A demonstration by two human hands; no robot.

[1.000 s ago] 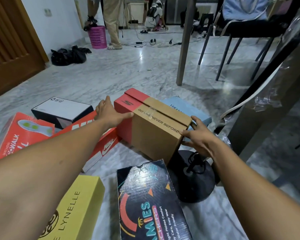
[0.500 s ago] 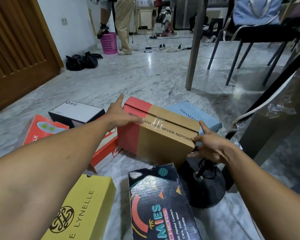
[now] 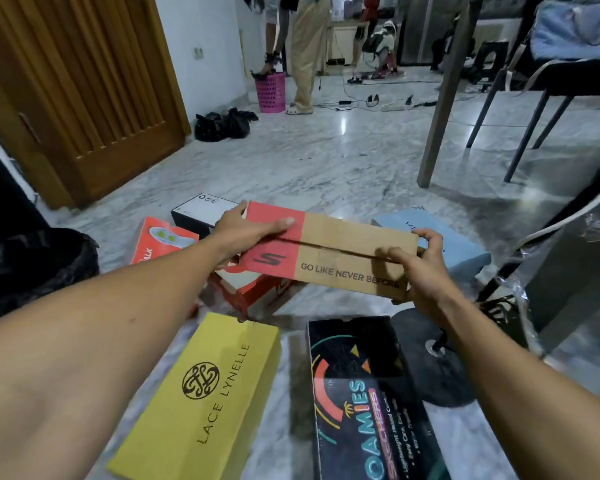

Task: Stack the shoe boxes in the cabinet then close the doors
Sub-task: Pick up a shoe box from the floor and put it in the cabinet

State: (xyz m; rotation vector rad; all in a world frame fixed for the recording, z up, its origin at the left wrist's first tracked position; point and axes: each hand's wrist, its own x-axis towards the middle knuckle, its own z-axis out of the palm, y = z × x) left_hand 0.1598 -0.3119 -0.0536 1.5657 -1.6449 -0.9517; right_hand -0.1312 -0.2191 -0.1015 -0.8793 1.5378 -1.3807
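A brown and red shoe box [image 3: 340, 251] printed "GO LIKE NEVER BEFORE" is lifted off the floor, held level between both hands. My left hand [image 3: 246, 230] grips its red left end, thumb along the top. My right hand [image 3: 418, 268] grips its brown right end, fingers curled over the edge. Below it on the marble floor lie a yellow box [image 3: 205, 393], a black patterned box [image 3: 368, 403], an orange-red box [image 3: 253, 289], a red box [image 3: 160, 240], a black and white box [image 3: 201, 209] and a pale blue box [image 3: 440, 240]. No cabinet is in view.
A round black stand base [image 3: 426, 358] sits by my right forearm. A plastic-wrapped panel [image 3: 575, 258] leans at the right. Table leg [image 3: 440, 98] and chairs [image 3: 534, 81] stand behind. A wooden door [image 3: 84, 84] is at left. A person stands by a pink basket [image 3: 271, 91] far back.
The brown and red box has risen off the floor and tipped so its printed side faces me. Both hands moved up with it, and my view turned left.
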